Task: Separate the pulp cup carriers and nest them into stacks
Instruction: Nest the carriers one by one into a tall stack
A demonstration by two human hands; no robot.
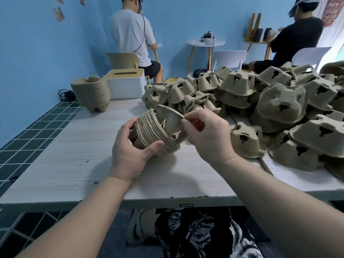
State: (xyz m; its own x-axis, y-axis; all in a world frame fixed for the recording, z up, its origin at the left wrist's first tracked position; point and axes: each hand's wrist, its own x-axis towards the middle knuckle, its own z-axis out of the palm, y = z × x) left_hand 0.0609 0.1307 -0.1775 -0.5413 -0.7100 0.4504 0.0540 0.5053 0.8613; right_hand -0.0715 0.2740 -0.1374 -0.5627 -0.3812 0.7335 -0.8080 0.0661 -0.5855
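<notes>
Left hand: your left hand [130, 155] grips a nested stack of pulp carriers [156, 136], thumb over the ribbed rims, fingers wrapped behind it; the stack lies tilted on its side, just above the tabletop.
Right hand: your right hand [208, 135] pinches the rim of the top carrier [170, 118], which sits partly seated in the open end of that stack.
Held stack, place: middle of the tabletop [74, 164], closer to the near edge than the far one.
Loose pile: unsorted carriers [279, 105] are heaped over the right half of the tabletop, reaching its far and right edges; the nearest one lies just beside your right wrist.
Finished stack: a tall nested stack [91, 94] stands at the far left corner, overhanging the left edge.
White box: a box [125, 84] sits at the far edge, just beside the finished stack.
Open room: bare surface runs along the left edge and the near edge, under and left of your forearms.
</notes>
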